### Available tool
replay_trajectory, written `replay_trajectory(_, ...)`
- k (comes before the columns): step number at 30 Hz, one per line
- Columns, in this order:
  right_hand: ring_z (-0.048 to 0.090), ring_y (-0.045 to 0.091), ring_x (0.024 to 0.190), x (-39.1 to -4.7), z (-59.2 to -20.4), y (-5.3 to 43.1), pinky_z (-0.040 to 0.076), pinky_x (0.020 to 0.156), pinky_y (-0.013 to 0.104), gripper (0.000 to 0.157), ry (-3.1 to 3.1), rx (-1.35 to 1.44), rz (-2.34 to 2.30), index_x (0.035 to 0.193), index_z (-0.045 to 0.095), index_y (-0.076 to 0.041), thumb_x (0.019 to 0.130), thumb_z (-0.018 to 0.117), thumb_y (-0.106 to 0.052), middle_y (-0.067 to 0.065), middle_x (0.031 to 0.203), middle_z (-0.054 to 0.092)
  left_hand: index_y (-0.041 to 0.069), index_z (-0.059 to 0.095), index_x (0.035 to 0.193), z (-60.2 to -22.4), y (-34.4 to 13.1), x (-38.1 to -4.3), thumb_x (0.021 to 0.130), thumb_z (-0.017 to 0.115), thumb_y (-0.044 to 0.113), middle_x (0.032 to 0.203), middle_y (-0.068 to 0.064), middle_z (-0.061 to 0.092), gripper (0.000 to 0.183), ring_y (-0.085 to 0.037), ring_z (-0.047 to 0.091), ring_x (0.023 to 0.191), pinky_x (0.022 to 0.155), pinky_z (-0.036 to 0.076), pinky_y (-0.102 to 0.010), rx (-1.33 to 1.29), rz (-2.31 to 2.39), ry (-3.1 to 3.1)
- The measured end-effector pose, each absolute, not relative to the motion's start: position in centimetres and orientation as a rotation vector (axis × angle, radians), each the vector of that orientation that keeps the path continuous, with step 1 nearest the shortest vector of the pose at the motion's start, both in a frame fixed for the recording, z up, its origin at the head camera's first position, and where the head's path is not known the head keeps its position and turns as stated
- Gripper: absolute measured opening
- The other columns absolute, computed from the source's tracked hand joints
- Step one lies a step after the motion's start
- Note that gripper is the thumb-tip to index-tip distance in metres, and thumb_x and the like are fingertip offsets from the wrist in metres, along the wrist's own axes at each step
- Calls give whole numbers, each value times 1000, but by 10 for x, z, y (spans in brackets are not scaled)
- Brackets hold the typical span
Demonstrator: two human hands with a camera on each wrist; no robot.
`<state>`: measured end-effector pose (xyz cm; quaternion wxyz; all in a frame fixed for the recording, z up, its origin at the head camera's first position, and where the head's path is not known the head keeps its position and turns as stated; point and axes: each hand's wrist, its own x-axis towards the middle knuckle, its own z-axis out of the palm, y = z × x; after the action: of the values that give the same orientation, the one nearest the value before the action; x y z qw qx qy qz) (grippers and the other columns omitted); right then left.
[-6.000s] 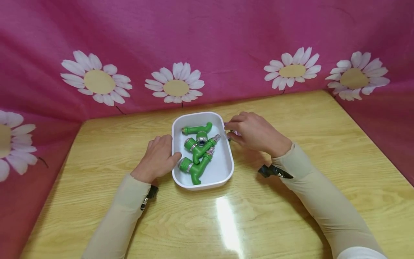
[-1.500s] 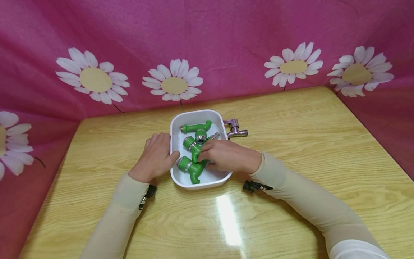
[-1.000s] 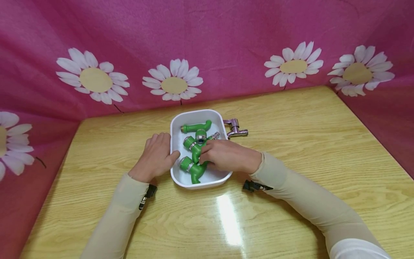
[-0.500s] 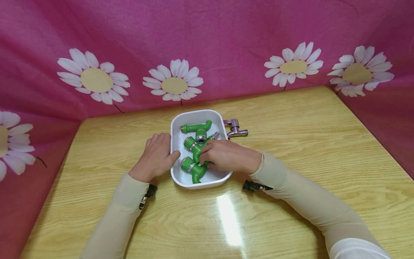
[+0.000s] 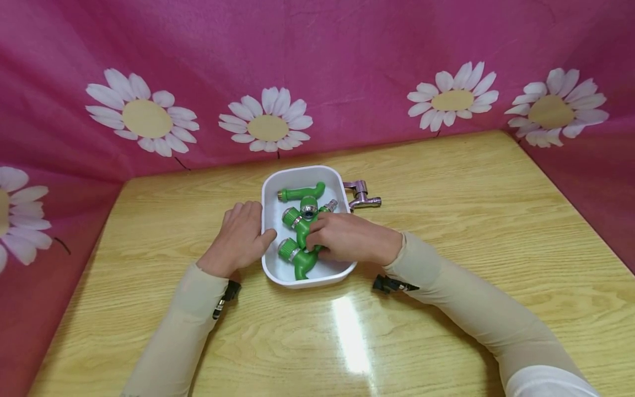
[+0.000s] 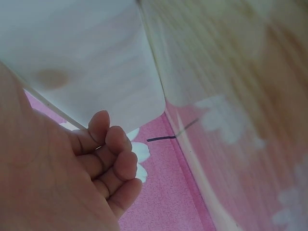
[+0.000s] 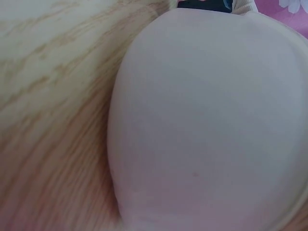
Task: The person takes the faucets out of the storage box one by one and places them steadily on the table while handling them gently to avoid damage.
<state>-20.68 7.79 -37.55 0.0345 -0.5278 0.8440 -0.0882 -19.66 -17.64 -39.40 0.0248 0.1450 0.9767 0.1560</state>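
Note:
A white tray (image 5: 302,175) with rounded corners holds several green plastic taps. My left hand (image 5: 238,237) holds its left side, thumb over the rim and fingers along the outer wall. The left wrist view shows those fingers (image 6: 120,168) bent beside the white wall. Inside the tray, my right hand (image 5: 347,237) grips the front green tap (image 5: 303,263) at its inlet end, where the fingertips are partly hidden. Just behind it lies another green tap (image 5: 301,229) with a silver threaded end, close against my fingers. The right wrist view shows only a rounded white surface, not the hand.
At the tray's back lie a green spout (image 5: 302,194) with a brass end and a green knob (image 5: 308,205) with a silver ring. A shiny metal tap (image 5: 360,196) sits against the tray's outer right side. A pink flowered cloth (image 5: 357,71) borders the wooden table (image 5: 446,193).
My right hand has moved from the metal tap outside into the tray, onto the green taps. The front green tap has shifted slightly right. My left hand has stayed at the rim.

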Motion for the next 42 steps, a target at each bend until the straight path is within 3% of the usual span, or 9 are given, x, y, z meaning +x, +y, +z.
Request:
replay_trajectory(24,68,17,113,-207,-373,79,57,97,34,20,2561,-1641,-234,111,78,-20,93,74,-13,-2,117,77,0,49,111,-391,-175,-198,94,52,34,96,-12,50,38,-29,41,95,85,31,-39,464,483,3030)
replay_trajectory(42,66,15,100,-207,-373,77,57,85,30,19,2538,-1615,-210,102,78,-21,88,78,-9,-4,105,74,-1,49,114,-394,-176,-196,94,52,33,97,-12,50,40,-30,41,96,86,31,-40,451,481,3021)
